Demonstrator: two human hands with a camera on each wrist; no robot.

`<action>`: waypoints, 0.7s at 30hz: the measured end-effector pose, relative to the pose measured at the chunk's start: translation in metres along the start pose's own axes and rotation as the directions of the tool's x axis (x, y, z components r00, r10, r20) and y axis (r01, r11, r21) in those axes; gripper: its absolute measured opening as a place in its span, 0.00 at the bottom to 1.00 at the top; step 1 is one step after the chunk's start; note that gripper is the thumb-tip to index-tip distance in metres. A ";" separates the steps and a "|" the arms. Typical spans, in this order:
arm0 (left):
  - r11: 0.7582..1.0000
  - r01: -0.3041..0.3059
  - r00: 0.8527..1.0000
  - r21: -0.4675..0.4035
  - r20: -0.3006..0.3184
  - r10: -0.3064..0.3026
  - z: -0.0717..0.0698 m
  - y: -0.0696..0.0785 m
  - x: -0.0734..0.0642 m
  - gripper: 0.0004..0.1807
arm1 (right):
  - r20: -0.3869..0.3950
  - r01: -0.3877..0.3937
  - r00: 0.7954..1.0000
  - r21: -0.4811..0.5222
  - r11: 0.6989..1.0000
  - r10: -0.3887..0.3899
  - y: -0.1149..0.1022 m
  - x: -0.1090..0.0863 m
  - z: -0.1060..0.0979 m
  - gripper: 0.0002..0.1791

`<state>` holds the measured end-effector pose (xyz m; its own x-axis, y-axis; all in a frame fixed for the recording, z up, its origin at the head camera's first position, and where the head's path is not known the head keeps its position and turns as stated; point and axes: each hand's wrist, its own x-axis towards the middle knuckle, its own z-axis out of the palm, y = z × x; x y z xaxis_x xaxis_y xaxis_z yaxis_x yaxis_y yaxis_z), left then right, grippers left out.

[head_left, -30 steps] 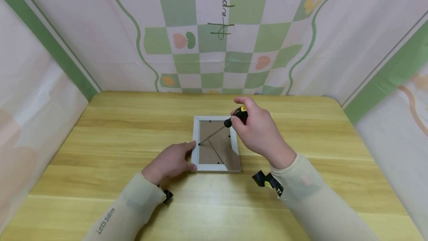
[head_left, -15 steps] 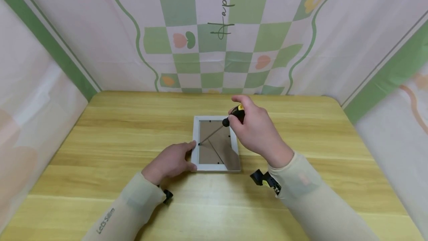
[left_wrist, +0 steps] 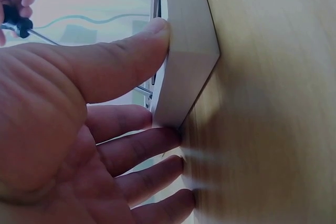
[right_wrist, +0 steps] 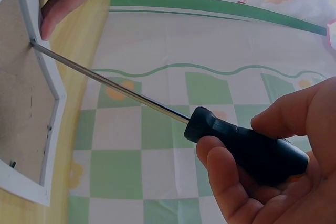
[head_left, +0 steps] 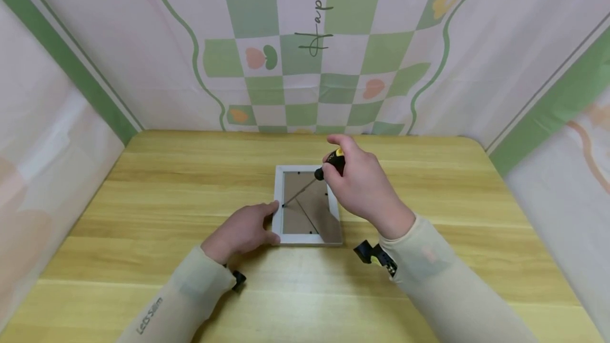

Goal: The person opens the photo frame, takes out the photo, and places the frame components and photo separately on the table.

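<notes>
A white picture frame (head_left: 278, 184) lies back up on the table, its brown backing board (head_left: 305, 216) showing. Small dark tabs stand along its inner edge. My left hand (head_left: 243, 227) holds the near left corner, thumb (left_wrist: 142, 43) against the near side and fingers along the left side. My right hand (head_left: 367, 184) grips the black and yellow handle of a screwdriver (right_wrist: 247, 148) above the frame. The shaft (right_wrist: 113, 85) slants down to the left, and its tip meets the tab (right_wrist: 33, 43) at the left inner edge.
A wooden table (head_left: 157, 184) lies under everything. Patterned green and white cloth (head_left: 300, 89) hangs behind the table and at both sides. A dark wrist camera (head_left: 374, 258) is on the right wrist, another (head_left: 239, 280) on the left. A thin dark line (head_left: 307, 216) crosses the backing board.
My right hand and the screwdriver handle have shifted slightly left, while the tip stays at the same tab. My left hand and the frame hold nearly still.
</notes>
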<state>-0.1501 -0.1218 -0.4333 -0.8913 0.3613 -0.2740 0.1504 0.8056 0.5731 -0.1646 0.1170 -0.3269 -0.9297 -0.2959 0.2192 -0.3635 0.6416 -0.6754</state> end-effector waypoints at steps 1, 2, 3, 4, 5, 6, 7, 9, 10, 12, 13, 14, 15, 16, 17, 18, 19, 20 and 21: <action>1.000 -0.001 1.000 0.000 0.000 0.001 0.000 0.000 0.000 0.43 | -0.002 0.001 1.000 -0.002 1.000 -0.001 0.000 0.000 0.000 0.26; 1.000 -0.001 1.000 0.001 0.000 0.001 0.000 0.000 0.000 0.43 | -0.003 0.002 1.000 -0.005 1.000 -0.002 0.000 0.000 0.001 0.26; 1.000 -0.002 1.000 0.000 -0.001 0.002 0.000 0.000 0.000 0.43 | -0.005 0.003 1.000 -0.007 1.000 -0.003 0.000 0.000 0.001 0.26; 1.000 -0.004 1.000 0.002 -0.001 0.004 0.000 0.000 0.000 0.43 | -0.006 0.003 1.000 -0.010 1.000 -0.003 0.000 0.001 0.001 0.26; 1.000 -0.006 1.000 0.002 -0.001 0.006 0.000 0.000 0.000 0.43 | -0.007 0.004 1.000 -0.014 1.000 -0.004 -0.001 0.001 0.001 0.26; 1.000 -0.008 1.000 0.003 -0.002 0.008 0.000 0.000 0.000 0.43 | -0.007 0.003 1.000 -0.015 1.000 -0.003 -0.001 0.001 0.001 0.26; 1.000 -0.008 1.000 0.004 -0.003 0.008 0.000 -0.001 0.000 0.43 | -0.007 0.003 1.000 -0.015 1.000 -0.003 -0.001 0.001 0.001 0.26; 1.000 -0.011 1.000 0.007 -0.004 0.011 0.000 -0.001 0.000 0.43 | -0.005 0.000 1.000 -0.012 1.000 0.000 -0.001 0.001 0.001 0.26; 1.000 -0.012 1.000 0.008 -0.004 0.012 0.000 -0.001 0.000 0.43 | -0.004 0.000 1.000 -0.011 1.000 0.000 -0.002 0.001 0.001 0.26; 1.000 -0.014 1.000 0.010 -0.003 0.014 0.000 -0.001 -0.001 0.43 | -0.004 0.000 1.000 -0.010 1.000 0.000 -0.002 0.001 0.001 0.26; 1.000 -0.014 1.000 0.011 -0.002 0.015 0.000 -0.001 -0.001 0.43 | -0.005 0.001 1.000 -0.011 1.000 -0.001 -0.002 0.001 0.001 0.26; 1.000 -0.015 1.000 0.012 -0.002 0.015 0.000 0.000 -0.001 0.43 | -0.006 0.001 1.000 -0.011 1.000 -0.001 -0.002 0.001 0.001 0.26; 1.000 -0.016 1.000 0.011 0.000 0.016 0.000 0.000 -0.001 0.43 | -0.009 0.003 1.000 -0.013 1.000 -0.004 -0.002 0.001 0.002 0.26; 1.000 -0.015 1.000 0.011 0.000 0.015 0.000 0.000 -0.001 0.43 | -0.010 0.005 1.000 -0.014 1.000 -0.006 -0.003 0.002 0.002 0.26; 1.000 -0.014 1.000 0.010 0.001 0.014 0.000 0.000 -0.001 0.43 | -0.012 0.006 1.000 -0.014 1.000 -0.007 -0.003 0.002 0.002 0.26; 1.000 -0.013 1.000 0.010 0.001 0.013 0.000 0.000 -0.001 0.43 | -0.014 0.009 1.000 -0.015 1.000 -0.009 -0.003 0.002 0.003 0.26; 1.000 -0.011 1.000 0.012 0.001 0.011 0.000 0.000 -0.001 0.43 | -0.016 0.010 1.000 -0.014 1.000 -0.010 -0.004 0.002 0.003 0.26; 1.000 -0.011 1.000 0.012 0.000 0.011 0.000 0.000 -0.001 0.43 | -0.017 0.010 1.000 -0.012 1.000 -0.011 -0.004 0.003 0.003 0.26; 1.000 -0.010 1.000 0.013 0.000 0.010 0.000 0.000 -0.001 0.43 | -0.018 0.011 1.000 -0.011 1.000 -0.011 -0.004 0.003 0.003 0.26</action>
<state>-0.1490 -0.1220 -0.4327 -0.8897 0.3691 -0.2687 0.1647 0.8083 0.5653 -0.1656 0.1113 -0.3258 -0.9265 -0.2904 0.2395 -0.3744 0.6459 -0.6653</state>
